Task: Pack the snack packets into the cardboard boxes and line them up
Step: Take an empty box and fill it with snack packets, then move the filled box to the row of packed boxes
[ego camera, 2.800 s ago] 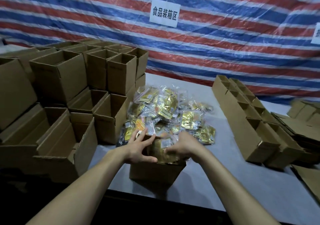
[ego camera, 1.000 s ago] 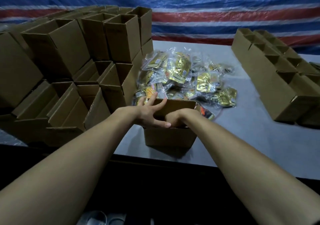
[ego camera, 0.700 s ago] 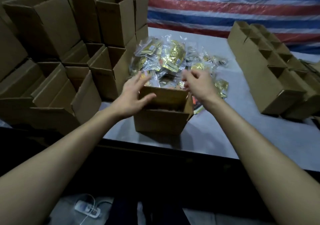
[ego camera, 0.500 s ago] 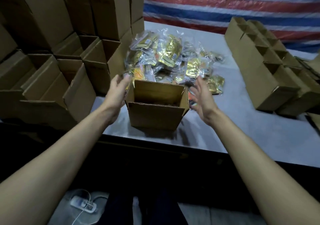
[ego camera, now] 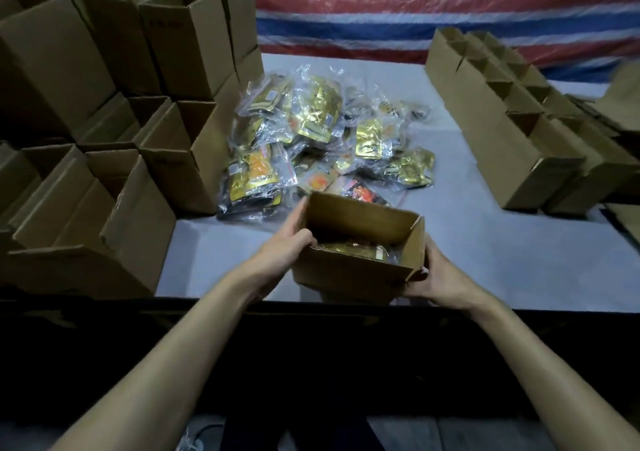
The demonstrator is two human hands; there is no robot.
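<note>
A small open cardboard box [ego camera: 349,274] with gold snack packets inside sits tilted at the near edge of the table, its far side raised. My left hand [ego camera: 289,242] grips its left wall, thumb over the rim. My right hand [ego camera: 434,279] holds its right corner from outside. Behind the box lies a heap of snack packets [ego camera: 322,142] in clear and gold wrapping.
Open empty cardboard boxes [ego camera: 131,159] are stacked on the left side of the grey table [ego camera: 485,256]. A row of boxes [ego camera: 512,131] runs along the right side. A red, white and blue striped tarp [ego camera: 381,10] hangs behind.
My hands left the box's inside, opened on either side of it, then closed on its two sides. The box has come toward the table's near edge and tilted.
</note>
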